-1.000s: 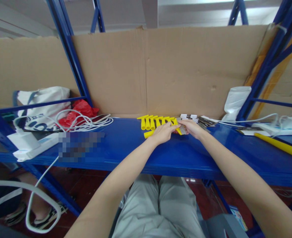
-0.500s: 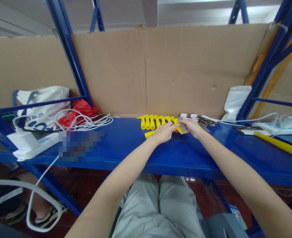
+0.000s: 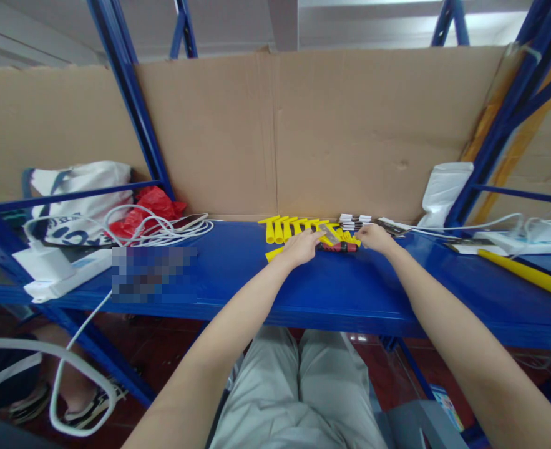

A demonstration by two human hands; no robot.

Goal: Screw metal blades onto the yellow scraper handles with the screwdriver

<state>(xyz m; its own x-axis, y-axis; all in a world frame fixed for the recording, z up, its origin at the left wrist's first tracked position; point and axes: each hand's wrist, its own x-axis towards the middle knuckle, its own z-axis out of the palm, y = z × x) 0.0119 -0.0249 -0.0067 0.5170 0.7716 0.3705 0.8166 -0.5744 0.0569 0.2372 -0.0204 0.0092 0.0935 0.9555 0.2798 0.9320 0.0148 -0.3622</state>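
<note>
My left hand [image 3: 300, 248] is closed around a yellow-handled scraper [image 3: 274, 254]. Its handle sticks out at the left of the hand, and a grey metal blade [image 3: 330, 234] shows beyond the fingers. My right hand [image 3: 374, 237] has its fingertips pinched together beside several small yellow pieces [image 3: 349, 238]; what they hold, if anything, is too small to make out. A red and black screwdriver [image 3: 341, 247] lies between the hands. Behind my left hand stands a row of yellow plastic handles [image 3: 279, 231] with flared tops.
White-and-black packs [image 3: 355, 219] and dark flat pieces [image 3: 397, 227] lie behind my right hand. A long yellow bar [image 3: 528, 274] lies at the right. White cables [image 3: 176, 234] and a power strip [image 3: 69, 280] occupy the left. Cardboard [image 3: 350, 131] closes the back of the blue shelf [image 3: 238, 280].
My hands have come apart: the right moved right off the blade, the left slightly left with the scraper. The screwdriver and small yellow pieces now show between them.
</note>
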